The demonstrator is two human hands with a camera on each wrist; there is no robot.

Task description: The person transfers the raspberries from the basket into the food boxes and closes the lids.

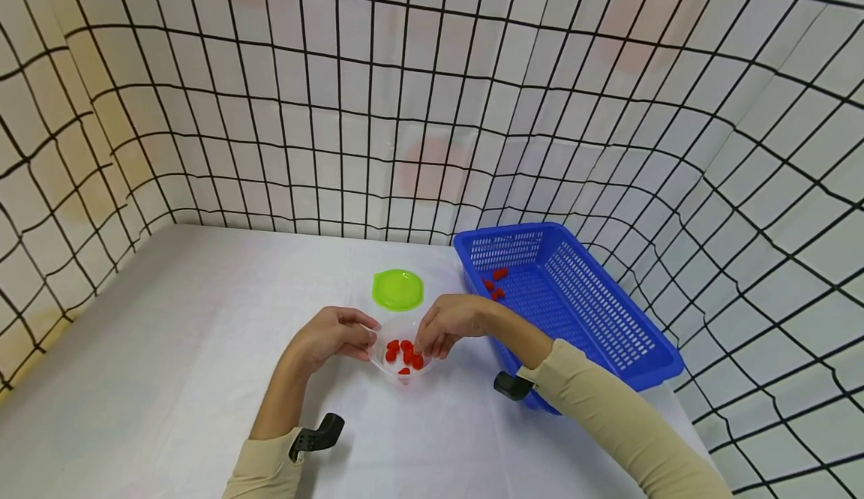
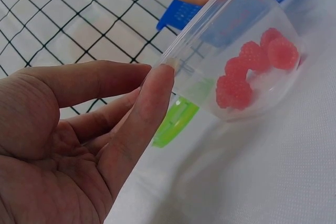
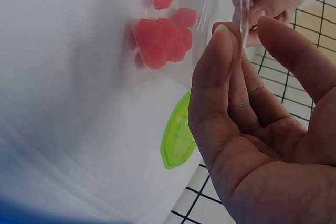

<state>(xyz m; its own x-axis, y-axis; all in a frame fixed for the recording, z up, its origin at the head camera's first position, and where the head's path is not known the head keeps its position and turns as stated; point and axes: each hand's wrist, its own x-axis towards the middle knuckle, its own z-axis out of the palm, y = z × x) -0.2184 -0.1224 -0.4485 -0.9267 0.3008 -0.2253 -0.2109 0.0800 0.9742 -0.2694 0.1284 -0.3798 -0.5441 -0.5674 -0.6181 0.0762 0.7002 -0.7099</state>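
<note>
A clear plastic bowl [image 1: 379, 364] with several red raspberries [image 2: 251, 59] in it stands on the white cloth. My left hand [image 1: 337, 335] pinches its left rim, thumb and index finger meeting there. Over the bowl's right side, my right hand [image 1: 448, 325] hangs with loosely curled fingers [image 3: 210, 77], fingertips low over the raspberries. The right wrist view shows thumb and one fingertip close together in front of the bowl and nothing red between them. Just beyond the bowl lies a bright green lid [image 1: 398, 290].
To the right stands a long blue perforated basket [image 1: 574, 296], a few raspberries [image 1: 496, 283] by its left wall. The right forearm passes over its near part. Black wire mesh [image 1: 337, 109] backed with white cloth surrounds the table [image 1: 169, 319].
</note>
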